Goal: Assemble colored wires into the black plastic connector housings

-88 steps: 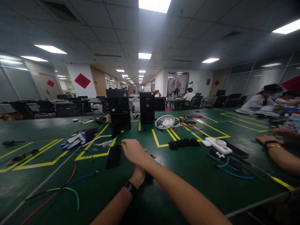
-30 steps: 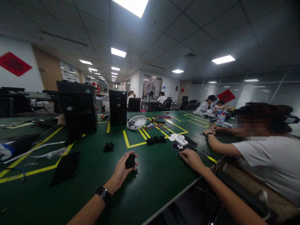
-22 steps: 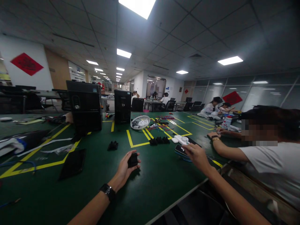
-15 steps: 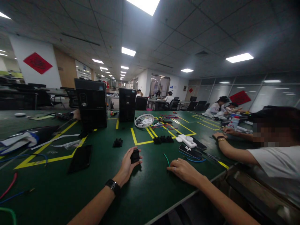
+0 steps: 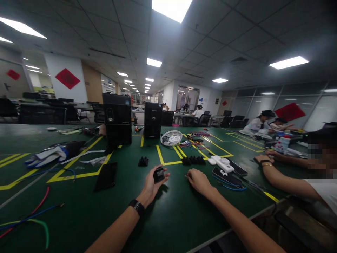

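Black block (image 5: 159, 174) is in the left hand (image 5: 152, 182), nearer to the person than the white basket (image 5: 171, 138) and a little left of it. The thumb and fingers are bent around its sides, and its upper part is partly uncovered. The right hand (image 5: 198, 181) is nearer than the basket too, and to the right of it, apart from the block. Its fingertips are pressed together and seem to pinch a thin tip (image 5: 186, 175), but what this belongs to I cannot tell.

For careful work, I think the block should be held firmly by its sides, without fingers over its upper face, and the thin tip pinched close to its end, so it will not bend or turn.

Farther outward, a single black piece (image 5: 143, 161) lies nearer and left of the basket; a row of black pieces (image 5: 193, 160) lies nearer and right.
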`<action>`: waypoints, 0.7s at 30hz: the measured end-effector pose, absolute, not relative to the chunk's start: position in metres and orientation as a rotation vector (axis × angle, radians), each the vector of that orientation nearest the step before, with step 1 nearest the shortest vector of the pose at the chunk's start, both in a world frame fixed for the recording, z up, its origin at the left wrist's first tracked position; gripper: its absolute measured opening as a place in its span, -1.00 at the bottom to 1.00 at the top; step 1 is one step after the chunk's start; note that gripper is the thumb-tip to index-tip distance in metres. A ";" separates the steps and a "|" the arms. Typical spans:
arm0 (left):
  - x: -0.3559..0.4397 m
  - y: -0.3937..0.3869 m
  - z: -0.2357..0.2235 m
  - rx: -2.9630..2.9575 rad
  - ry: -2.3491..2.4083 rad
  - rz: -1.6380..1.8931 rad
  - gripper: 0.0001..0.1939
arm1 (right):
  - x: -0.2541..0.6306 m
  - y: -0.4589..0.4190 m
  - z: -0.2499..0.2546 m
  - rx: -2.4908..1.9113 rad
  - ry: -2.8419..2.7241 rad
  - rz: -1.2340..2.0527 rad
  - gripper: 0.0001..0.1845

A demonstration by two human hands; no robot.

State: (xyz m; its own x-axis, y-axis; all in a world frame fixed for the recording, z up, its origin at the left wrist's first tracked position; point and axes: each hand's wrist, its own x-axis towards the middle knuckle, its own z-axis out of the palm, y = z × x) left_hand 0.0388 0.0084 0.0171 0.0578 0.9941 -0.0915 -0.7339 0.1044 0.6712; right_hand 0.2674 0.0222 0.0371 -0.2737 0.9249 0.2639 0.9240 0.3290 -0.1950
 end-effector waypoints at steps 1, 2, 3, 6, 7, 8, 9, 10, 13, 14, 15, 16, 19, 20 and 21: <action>0.037 0.009 0.017 0.530 0.625 1.414 -0.69 | 0.257 0.023 0.039 -1.559 -2.275 0.057 -0.88; 0.036 0.011 0.016 0.536 0.632 1.430 -0.69 | 0.246 0.024 0.042 -1.457 -2.267 0.135 -0.86; 0.034 0.012 0.016 0.539 0.644 1.447 -0.68 | 0.235 0.024 0.046 -1.346 -2.250 0.230 -0.85; 0.027 0.016 0.016 0.528 0.670 1.501 -0.65 | 0.199 0.023 0.054 -1.090 -2.140 0.531 -0.79; 0.025 0.018 0.016 0.519 0.668 1.520 -0.64 | 0.188 0.023 0.055 -1.045 -2.098 0.615 -0.76; 0.023 0.019 0.017 0.510 0.660 1.537 -0.64 | 0.178 0.023 0.054 -1.020 -2.056 0.684 -0.74; 0.021 0.021 0.018 0.501 0.648 1.558 -0.65 | 0.169 0.022 0.053 -1.012 -2.018 0.735 -0.73; 0.019 0.022 0.019 0.491 0.635 1.581 -0.65 | 0.161 0.021 0.050 -1.014 -1.980 0.770 -0.73; 0.016 0.024 0.023 0.475 0.592 1.631 -0.67 | 0.147 0.018 0.041 -1.029 -1.888 0.872 -0.74; 0.015 0.024 0.024 0.470 0.575 1.641 -0.67 | 0.144 0.016 0.039 -1.029 -1.865 0.918 -0.73; 0.015 0.024 0.025 0.462 0.557 1.649 -0.67 | 0.143 0.014 0.037 -1.026 -1.843 0.960 -0.72; 0.016 0.024 0.027 0.455 0.538 1.653 -0.68 | 0.142 0.013 0.037 -1.025 -1.822 0.989 -0.71; 0.018 0.022 0.030 0.457 0.489 1.639 -0.68 | 0.142 0.010 0.038 -1.021 -1.779 1.005 -0.68; 0.019 0.021 0.031 0.469 0.478 1.630 -0.67 | 0.142 0.010 0.039 -1.025 -1.772 1.003 -0.67; 0.019 0.020 0.031 0.483 0.473 1.620 -0.66 | 0.142 0.010 0.039 -1.032 -1.769 0.999 -0.67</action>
State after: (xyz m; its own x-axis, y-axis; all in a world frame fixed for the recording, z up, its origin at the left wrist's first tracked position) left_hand 0.0194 0.0204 0.0312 -0.0944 0.9949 0.0355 -0.8195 -0.0979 0.5647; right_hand 0.1422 0.0103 0.0393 -0.3118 0.9132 0.2624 0.2468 0.3446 -0.9057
